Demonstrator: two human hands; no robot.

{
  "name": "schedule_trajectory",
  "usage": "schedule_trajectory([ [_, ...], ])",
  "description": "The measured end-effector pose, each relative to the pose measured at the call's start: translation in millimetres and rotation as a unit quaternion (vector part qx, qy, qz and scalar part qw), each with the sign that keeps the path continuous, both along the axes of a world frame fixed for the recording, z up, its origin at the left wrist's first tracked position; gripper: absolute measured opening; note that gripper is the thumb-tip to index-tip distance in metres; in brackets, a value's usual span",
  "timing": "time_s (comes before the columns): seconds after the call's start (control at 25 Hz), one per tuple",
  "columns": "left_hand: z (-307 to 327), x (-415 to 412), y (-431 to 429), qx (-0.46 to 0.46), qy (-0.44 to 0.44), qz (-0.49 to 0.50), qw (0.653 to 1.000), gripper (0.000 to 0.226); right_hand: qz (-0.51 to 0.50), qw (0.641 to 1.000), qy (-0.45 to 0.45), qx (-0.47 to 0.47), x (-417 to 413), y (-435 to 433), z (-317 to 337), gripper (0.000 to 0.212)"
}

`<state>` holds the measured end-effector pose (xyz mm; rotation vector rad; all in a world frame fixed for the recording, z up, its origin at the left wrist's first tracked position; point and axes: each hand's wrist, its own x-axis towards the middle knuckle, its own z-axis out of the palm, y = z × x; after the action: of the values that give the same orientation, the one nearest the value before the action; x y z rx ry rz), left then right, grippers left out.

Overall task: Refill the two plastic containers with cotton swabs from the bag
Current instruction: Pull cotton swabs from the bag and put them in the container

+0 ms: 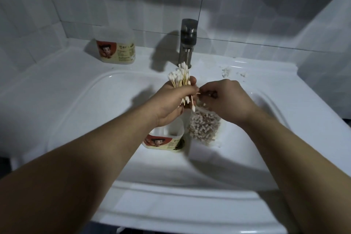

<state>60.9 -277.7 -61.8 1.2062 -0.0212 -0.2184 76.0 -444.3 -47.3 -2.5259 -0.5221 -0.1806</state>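
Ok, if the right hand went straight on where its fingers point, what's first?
Probably the bundle of white-tipped wooden cotton swabs gripped in the left hand, close beside the right hand pinching the clear plastic bag; depth unclear.

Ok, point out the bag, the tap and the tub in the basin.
bag (204,129), head view, swab-filled lower half
tap (188,40), head view, upright body
tub in the basin (161,141), head view, labelled front wall

We're looking down at a white sink (76,100), and it's carrying everything here. A lidded plastic container (116,47) is standing on the back ledge at the left, well apart from the metal tap (188,42). An open container (164,137) is sitting in the basin, just beside the drain (180,143). White scraps (226,72) are lying on the ledge right of the tap.
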Motion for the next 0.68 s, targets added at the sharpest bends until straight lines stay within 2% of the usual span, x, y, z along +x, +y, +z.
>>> schedule_trajectory([
  [0.12, 0.7, 0.5, -0.4, -0.024, 0.023, 0.003, 0.999, 0.019, -0.023, 1.000, -0.009, -0.002, 0.7, -0.2, -0.1, 0.024],
  [0.32, 0.7, 3.1, 0.4, -0.049, 0.034, 0.044, 0.997, 0.019, -0.057, 0.998, -0.029, -0.006, 3.3, -0.4, -0.6, 0.023],
  [0.48, -4.9, 13.7, 3.9, 0.035, 0.057, 0.105, 0.992, 0.018, -0.052, 0.998, -0.040, -0.008, 1.0, -0.6, 0.4, 0.023],
  [0.56, -5.2, 12.9, 5.8, 0.063, 0.084, 0.082, 0.991, 0.008, -0.033, 0.998, -0.051, -0.018, -0.5, 0.8, 1.0, 0.023],
  [0.68, -7.1, 6.6, 4.2, 0.124, 0.095, 0.002, 0.988, 0.016, 0.009, 0.994, -0.091, -0.062, -1.0, 4.2, 0.5, 0.025],
])
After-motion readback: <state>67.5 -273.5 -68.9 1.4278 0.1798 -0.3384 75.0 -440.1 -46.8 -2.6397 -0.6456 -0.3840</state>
